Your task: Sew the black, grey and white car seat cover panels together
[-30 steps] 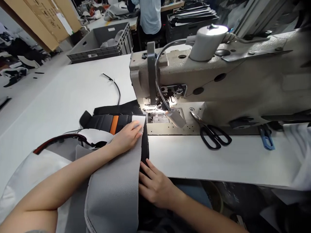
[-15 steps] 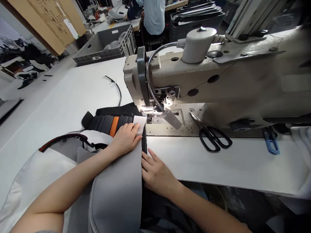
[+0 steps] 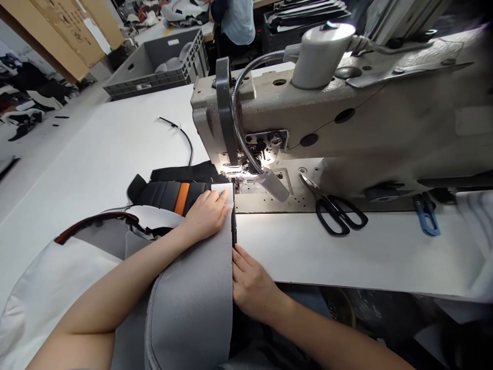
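Note:
Grey mesh fabric (image 3: 192,298) hangs over the front table edge, its top lying by the needle area of the sewing machine (image 3: 246,182). Under it shows a black padded piece (image 3: 159,196) with an orange stripe (image 3: 182,199). My left hand (image 3: 207,215) presses on the light strip (image 3: 224,189) at the top of the mesh, fingers bent and close together. Lower down, my right hand (image 3: 252,282) grips the right edge of the layered fabric, its fingertips partly behind that edge. A white cover part (image 3: 50,288) lies beneath my left forearm.
Black-handled scissors (image 3: 335,213) rest by the machine bed, and a blue thread snipper (image 3: 428,218) lies farther right. Behind are a black cord (image 3: 185,136), a grey crate (image 3: 154,67), a cardboard box (image 3: 73,31) and a person (image 3: 238,23) in a light blue top.
Both hands and the fabric edge have shifted slightly right relative to the machine. My right hand's fingers have drawn closer together at the edge. The view has tilted a little.

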`<move>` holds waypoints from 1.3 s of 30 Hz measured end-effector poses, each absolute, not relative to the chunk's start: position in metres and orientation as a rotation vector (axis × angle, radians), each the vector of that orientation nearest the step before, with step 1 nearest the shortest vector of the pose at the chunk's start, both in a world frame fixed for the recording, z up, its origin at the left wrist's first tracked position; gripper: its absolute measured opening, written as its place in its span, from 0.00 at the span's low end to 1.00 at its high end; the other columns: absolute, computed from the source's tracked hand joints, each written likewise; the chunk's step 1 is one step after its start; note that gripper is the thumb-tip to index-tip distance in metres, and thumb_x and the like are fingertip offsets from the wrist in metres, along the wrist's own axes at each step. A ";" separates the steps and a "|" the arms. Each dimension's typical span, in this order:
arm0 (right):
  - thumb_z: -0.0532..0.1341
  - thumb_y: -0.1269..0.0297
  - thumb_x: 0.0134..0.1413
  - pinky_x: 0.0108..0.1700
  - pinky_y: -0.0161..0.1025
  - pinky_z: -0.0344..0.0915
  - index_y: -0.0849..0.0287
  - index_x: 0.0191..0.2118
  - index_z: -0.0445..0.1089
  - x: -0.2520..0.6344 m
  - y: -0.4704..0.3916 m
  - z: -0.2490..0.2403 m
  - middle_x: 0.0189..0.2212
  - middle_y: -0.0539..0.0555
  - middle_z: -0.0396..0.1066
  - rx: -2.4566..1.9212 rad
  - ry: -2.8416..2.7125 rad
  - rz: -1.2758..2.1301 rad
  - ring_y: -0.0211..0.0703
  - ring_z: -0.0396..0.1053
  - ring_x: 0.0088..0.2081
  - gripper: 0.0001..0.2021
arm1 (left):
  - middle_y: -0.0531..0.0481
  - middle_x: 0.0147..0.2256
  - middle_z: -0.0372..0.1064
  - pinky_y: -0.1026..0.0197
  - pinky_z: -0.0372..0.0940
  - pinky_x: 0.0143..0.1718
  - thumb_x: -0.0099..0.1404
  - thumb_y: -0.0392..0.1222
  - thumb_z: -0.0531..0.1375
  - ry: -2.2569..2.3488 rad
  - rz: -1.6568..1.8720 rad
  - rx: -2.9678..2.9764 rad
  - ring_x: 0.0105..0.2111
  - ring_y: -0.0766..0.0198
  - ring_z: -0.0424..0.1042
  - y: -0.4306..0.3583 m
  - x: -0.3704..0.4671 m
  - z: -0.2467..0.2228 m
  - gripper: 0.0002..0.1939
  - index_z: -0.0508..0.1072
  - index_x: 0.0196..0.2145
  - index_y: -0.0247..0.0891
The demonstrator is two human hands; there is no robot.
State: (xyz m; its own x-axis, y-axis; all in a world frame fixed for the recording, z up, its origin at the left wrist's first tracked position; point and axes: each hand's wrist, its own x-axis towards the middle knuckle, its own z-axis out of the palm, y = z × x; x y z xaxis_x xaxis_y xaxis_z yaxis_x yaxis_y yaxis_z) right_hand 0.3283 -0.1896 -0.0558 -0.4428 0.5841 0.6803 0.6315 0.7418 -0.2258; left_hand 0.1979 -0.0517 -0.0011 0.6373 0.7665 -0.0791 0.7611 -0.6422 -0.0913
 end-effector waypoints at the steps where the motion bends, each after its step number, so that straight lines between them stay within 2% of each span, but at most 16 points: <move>1: 0.50 0.80 0.54 0.54 0.52 0.67 0.72 0.39 0.73 0.328 -0.191 -0.056 0.35 0.67 0.74 -0.913 -2.148 -0.088 0.55 0.72 0.43 0.15 | 0.37 0.40 0.65 0.49 0.63 0.44 0.70 0.44 0.44 -1.293 0.170 -2.794 0.40 0.50 0.63 -0.053 0.200 -0.001 0.25 0.62 0.58 0.24; 3: 0.49 0.80 0.54 0.56 0.53 0.66 0.73 0.37 0.74 0.328 -0.195 -0.057 0.34 0.67 0.74 -0.922 -2.115 -0.100 0.54 0.72 0.43 0.15 | 0.36 0.42 0.66 0.50 0.64 0.43 0.70 0.44 0.44 -1.283 0.158 -2.806 0.41 0.50 0.65 -0.054 0.203 0.000 0.25 0.63 0.57 0.26; 5: 0.48 0.80 0.55 0.56 0.53 0.66 0.73 0.37 0.73 0.327 -0.198 -0.059 0.35 0.67 0.73 -0.930 -2.088 -0.089 0.55 0.71 0.44 0.16 | 0.34 0.50 0.64 0.50 0.65 0.44 0.70 0.43 0.45 -1.287 0.143 -2.824 0.43 0.50 0.66 -0.055 0.205 -0.001 0.24 0.64 0.56 0.26; 7: 0.48 0.80 0.55 0.56 0.52 0.66 0.73 0.38 0.73 0.328 -0.200 -0.061 0.36 0.67 0.73 -0.936 -2.086 -0.064 0.54 0.71 0.45 0.16 | 0.32 0.58 0.56 0.51 0.65 0.46 0.70 0.43 0.44 -1.270 0.136 -2.850 0.47 0.50 0.67 -0.055 0.206 -0.002 0.24 0.62 0.57 0.26; 9: 0.49 0.80 0.55 0.57 0.51 0.65 0.73 0.38 0.73 0.330 -0.200 -0.063 0.36 0.67 0.73 -0.931 -2.108 -0.053 0.53 0.71 0.45 0.15 | 0.33 0.62 0.51 0.51 0.65 0.48 0.70 0.43 0.43 -1.234 0.149 -2.876 0.50 0.50 0.66 -0.053 0.206 -0.004 0.26 0.59 0.59 0.25; 12: 0.49 0.81 0.55 0.59 0.51 0.63 0.71 0.36 0.73 0.333 -0.199 -0.064 0.34 0.65 0.73 -0.911 -2.144 -0.054 0.51 0.71 0.45 0.15 | 0.36 0.63 0.51 0.52 0.65 0.50 0.70 0.43 0.42 -1.217 0.182 -2.869 0.52 0.51 0.66 -0.052 0.207 -0.005 0.27 0.56 0.61 0.24; 16: 0.49 0.81 0.55 0.59 0.51 0.63 0.69 0.34 0.73 0.335 -0.197 -0.065 0.32 0.63 0.72 -0.919 -2.151 -0.053 0.50 0.71 0.44 0.15 | 0.37 0.62 0.54 0.51 0.66 0.48 0.69 0.43 0.43 -1.237 0.205 -2.802 0.50 0.50 0.67 -0.053 0.210 -0.002 0.27 0.58 0.61 0.26; 28: 0.50 0.81 0.52 0.56 0.50 0.66 0.68 0.41 0.72 0.337 -0.194 -0.059 0.36 0.64 0.73 -0.907 -2.123 0.009 0.50 0.70 0.43 0.17 | 0.41 0.63 0.52 0.52 0.66 0.47 0.70 0.43 0.42 -1.244 0.273 -2.781 0.47 0.52 0.68 -0.050 0.212 0.001 0.27 0.57 0.62 0.27; 34: 0.51 0.81 0.51 0.57 0.50 0.65 0.69 0.41 0.73 0.342 -0.188 -0.058 0.40 0.67 0.72 -0.900 -2.155 0.026 0.52 0.69 0.47 0.16 | 0.40 0.63 0.53 0.52 0.65 0.47 0.69 0.42 0.43 -1.239 0.236 -2.777 0.47 0.53 0.68 -0.045 0.215 0.002 0.26 0.59 0.61 0.27; 39: 0.53 0.82 0.51 0.58 0.51 0.63 0.69 0.42 0.73 0.346 -0.186 -0.058 0.40 0.66 0.72 -0.918 -2.204 0.064 0.54 0.68 0.50 0.15 | 0.38 0.61 0.57 0.51 0.65 0.46 0.69 0.42 0.43 -1.230 0.228 -2.779 0.46 0.52 0.69 -0.041 0.219 0.002 0.25 0.61 0.59 0.29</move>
State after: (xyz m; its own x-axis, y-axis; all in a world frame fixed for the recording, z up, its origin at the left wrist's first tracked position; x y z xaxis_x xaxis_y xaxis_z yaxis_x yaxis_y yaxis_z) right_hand 0.3460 -0.1856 -0.0583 -0.4742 0.6316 0.6133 0.5952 0.7433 -0.3053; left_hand 0.2190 -0.0410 0.0024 0.6638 0.7414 -0.0985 0.7273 -0.6706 -0.1457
